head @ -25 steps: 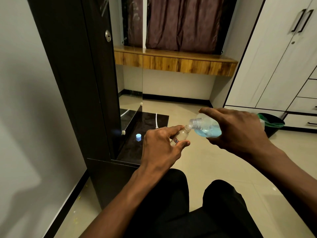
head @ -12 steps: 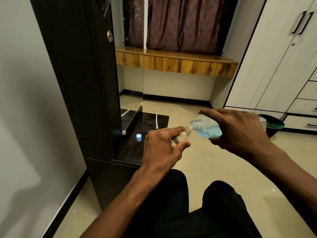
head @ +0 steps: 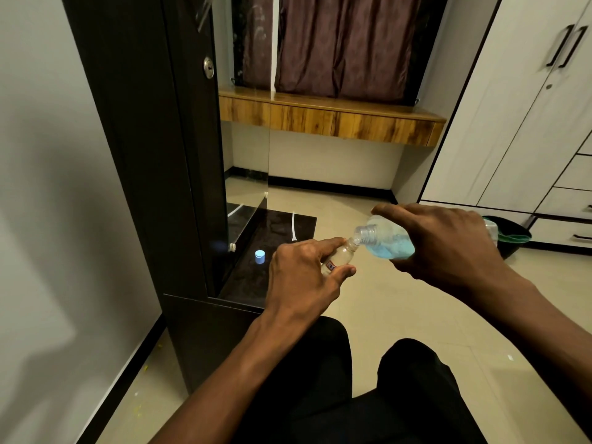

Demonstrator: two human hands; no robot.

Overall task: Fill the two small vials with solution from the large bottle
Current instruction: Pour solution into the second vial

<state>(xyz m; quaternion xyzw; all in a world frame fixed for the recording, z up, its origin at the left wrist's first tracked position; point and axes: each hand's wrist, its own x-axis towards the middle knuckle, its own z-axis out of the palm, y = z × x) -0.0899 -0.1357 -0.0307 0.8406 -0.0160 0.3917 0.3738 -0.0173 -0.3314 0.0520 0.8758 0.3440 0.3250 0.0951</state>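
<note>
Tilting large bottle (head: 386,240), blue solution pooled low, mouth touching clear vial (head: 342,254).

The large clear plastic bottle (head: 386,240) in the right grip (head: 448,248) is smooth and glossy, with a ribbed threaded neck. The small clear vial (head: 341,256) in the left grip (head: 301,277) looks like shiny plastic too, with a paper-like label on its side. Left of the left grip, a small pale-blue plastic cap (head: 259,257) sits on a polished black stone-look slab (head: 278,232). Further left, the tall dark wood-laminate panel (head: 137,155) is matt and carries a round bright metal lock (head: 209,67). Beyond both grips, the brown wooden ledge (head: 336,121) shows varnished grain under heavy maroon cloth curtains (head: 346,43). The beige floor tiles (head: 400,309) below the grips are smooth with a soft sheen
</note>
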